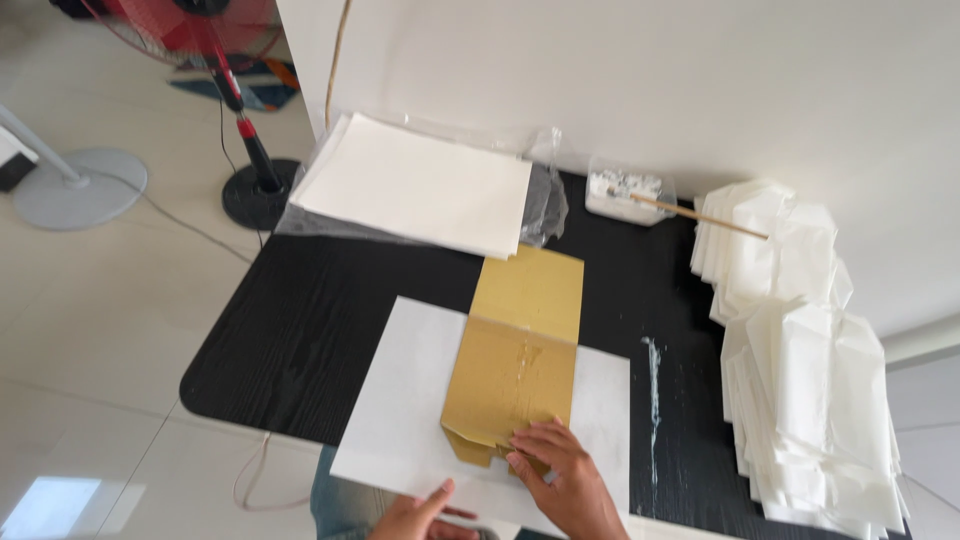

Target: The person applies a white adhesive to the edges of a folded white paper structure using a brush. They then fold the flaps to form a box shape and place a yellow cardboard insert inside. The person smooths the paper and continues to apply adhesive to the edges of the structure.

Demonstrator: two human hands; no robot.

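Pressing down on the near end of a brown cardboard template (520, 350), the right hand (560, 475) is lying flat with fingers spread, clutching nothing, only pinning the card against the white sheet (410, 420) under it. The left hand (420, 518) is resting at the sheet's near edge, at the bottom of the view; its thumb is lifted, and whether it is pinching the paper or just touching it cannot be told.

The template is sitting in the middle of the black table (300, 330), on top of the sheet, with its far end reaching past the sheet's far edge onto bare table. Its long axis is running away from the person, tilted slightly to the right, so the far end is pointing toward the paper stack (415, 185) and the small tray (625, 190) by the wall. A crease is crossing it about a third of the way down from that end, and the near corner is folded or cut at an angle.

The card is probably light and fairly stiff, likely to slide on smooth paper, so a flat palm on top seems the sound way to hold it. The sheet is looking thin and limp, easy to crease; its edges and corners seem the best places to lift it. A pile of folded white bags (810, 360) is lying at the right, well apart from both hands.
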